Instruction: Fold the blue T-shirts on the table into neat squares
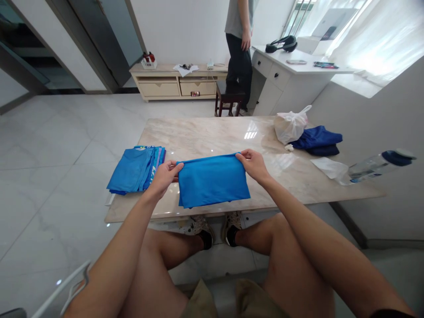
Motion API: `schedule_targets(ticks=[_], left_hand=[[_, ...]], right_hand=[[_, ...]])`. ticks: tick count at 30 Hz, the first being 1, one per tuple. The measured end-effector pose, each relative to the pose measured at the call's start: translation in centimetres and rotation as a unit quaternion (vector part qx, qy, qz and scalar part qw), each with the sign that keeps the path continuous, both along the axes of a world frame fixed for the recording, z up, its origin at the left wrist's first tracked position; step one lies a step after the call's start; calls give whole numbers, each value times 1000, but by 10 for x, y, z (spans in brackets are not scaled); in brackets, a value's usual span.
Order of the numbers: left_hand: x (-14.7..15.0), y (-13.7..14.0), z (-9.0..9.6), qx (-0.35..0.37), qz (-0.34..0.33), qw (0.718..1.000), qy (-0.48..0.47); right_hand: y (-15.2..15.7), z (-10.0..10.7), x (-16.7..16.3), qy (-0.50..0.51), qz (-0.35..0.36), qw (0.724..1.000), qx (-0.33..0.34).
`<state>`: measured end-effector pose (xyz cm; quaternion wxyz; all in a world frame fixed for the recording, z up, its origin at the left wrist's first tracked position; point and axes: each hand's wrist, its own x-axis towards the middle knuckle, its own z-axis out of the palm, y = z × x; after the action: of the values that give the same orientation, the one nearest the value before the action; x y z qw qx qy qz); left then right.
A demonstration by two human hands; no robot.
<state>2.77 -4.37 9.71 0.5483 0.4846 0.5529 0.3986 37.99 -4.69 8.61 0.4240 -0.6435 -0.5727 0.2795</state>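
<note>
A folded blue cloth [213,182] hangs stretched between my two hands over the near edge of the marble table. My left hand [164,176] pinches its upper left corner between thumb and fingers. At the upper right corner, my right hand [253,164] grips the cloth the same way. The cloth's top edge is nearly straight, and its lower edge shows more than one layer. Just left of my left hand lies a stack of folded blue cloths [134,170], some with white print and a purple edge showing.
On the marble table [205,132], a white plastic bag [291,126], dark blue fabric [318,139] and a clear bottle [380,165] with tissue sit to the right. Beyond it, a person [239,53] stands by a dark stool [229,92], a white desk [294,68] and a low cabinet [159,88].
</note>
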Motion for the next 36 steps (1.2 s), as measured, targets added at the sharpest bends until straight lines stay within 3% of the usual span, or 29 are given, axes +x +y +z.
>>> schedule_targets(ticks=[4,7,9,14,18,23,26,28,30,33,35,36], left_hand=[[6,12,-26,-110,13,990,91],[-4,16,-42,-108,-4,972,208],[-14,13,-50,-90,-58,956,274],[-18,-6,-64,-100,-227,894,372],[-3,-19,-65,-89,-277,851,437],[-5,-25,-54,-85,-294,840,448],[-13,-25,-41,-119,-329,797,492],[-10,-24,-33,-89,-289,788,537],[4,-24,-29,9,-194,813,549],[42,-28,-39,188,-88,840,502],[70,-33,-57,255,-116,834,475],[81,-36,-67,267,-136,833,466]], right_hand=[[8,-21,0,-60,-25,981,-180],[8,-27,9,-187,-18,955,-228],[5,-28,17,-238,28,936,-259],[-11,-29,24,-257,178,867,-388],[-19,-31,22,-261,209,849,-409],[-24,-29,27,-246,258,847,-395],[-23,-24,34,-281,309,805,-422],[-21,-18,37,-313,339,771,-438],[-18,-14,31,-345,326,787,-394],[-18,-18,0,-378,204,881,-200],[-24,-34,-31,-365,162,914,-63],[-27,-45,-46,-347,197,917,-11]])
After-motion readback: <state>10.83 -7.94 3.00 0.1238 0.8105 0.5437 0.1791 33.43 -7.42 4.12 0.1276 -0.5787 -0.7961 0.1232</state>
